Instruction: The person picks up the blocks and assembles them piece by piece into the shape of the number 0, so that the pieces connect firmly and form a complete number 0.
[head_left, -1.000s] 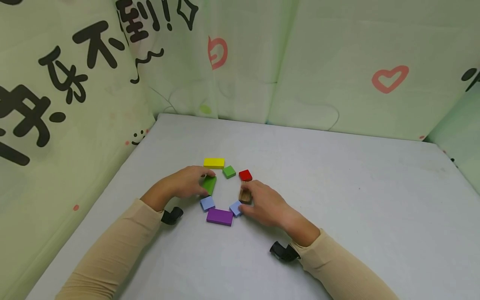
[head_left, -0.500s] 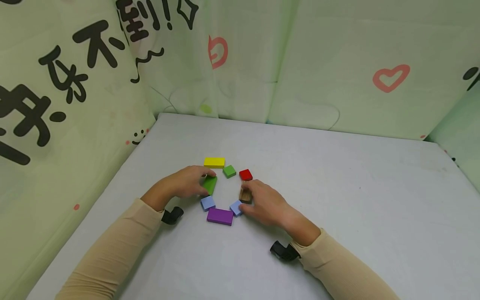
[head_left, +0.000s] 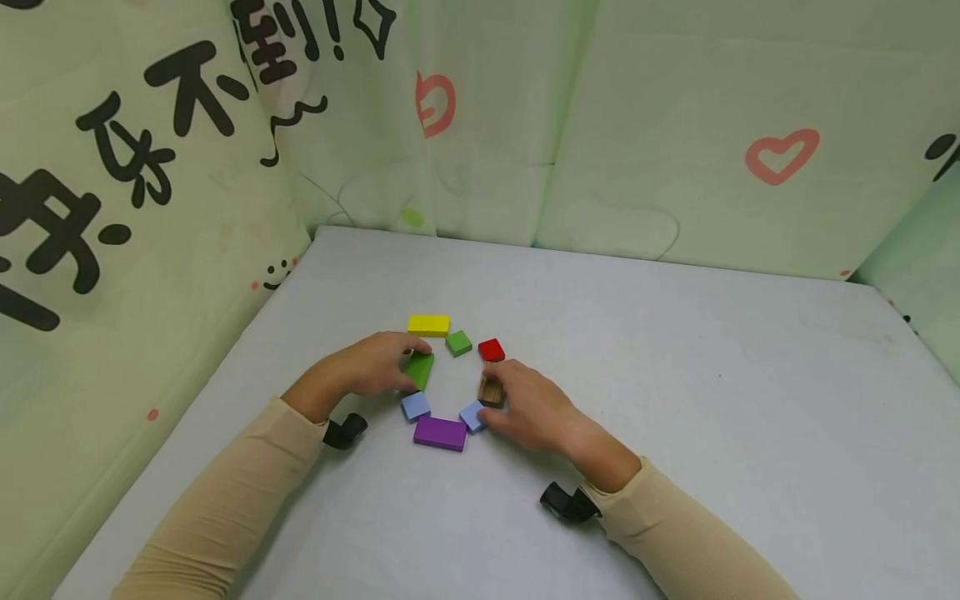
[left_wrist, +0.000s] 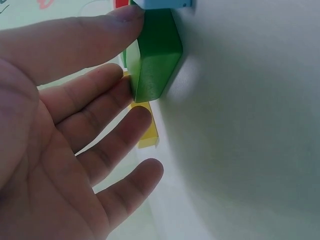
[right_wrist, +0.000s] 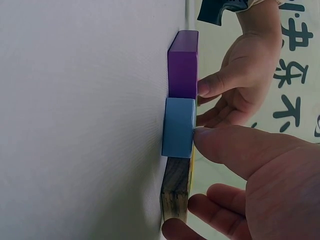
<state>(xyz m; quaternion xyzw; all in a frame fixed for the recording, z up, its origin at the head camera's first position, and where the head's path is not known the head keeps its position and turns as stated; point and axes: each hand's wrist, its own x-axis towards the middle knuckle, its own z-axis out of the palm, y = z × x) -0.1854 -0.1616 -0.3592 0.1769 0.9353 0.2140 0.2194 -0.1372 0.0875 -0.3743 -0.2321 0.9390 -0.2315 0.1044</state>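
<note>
My left hand (head_left: 375, 363) is at a green block (head_left: 420, 371) on the left of a ring of small blocks, thumb at its near end and a fingertip at its far end. In the left wrist view the other fingers spread loosely beside that green block (left_wrist: 159, 60). My right hand (head_left: 536, 407) spans a brown wooden block (head_left: 491, 392) on the ring's right side. Its thumb touches the adjoining light blue block (right_wrist: 179, 127), and a fingertip lies at the far end of the wooden block (right_wrist: 175, 200). The fingers partly cover both blocks.
A purple block (head_left: 440, 433) forms the near side, touching light blue blocks (head_left: 416, 407). A yellow block (head_left: 428, 326), a small green block (head_left: 458, 343) and a red block (head_left: 491, 350) lie at the far side. Printed curtains (head_left: 637, 150) stand behind the white table (head_left: 675, 400).
</note>
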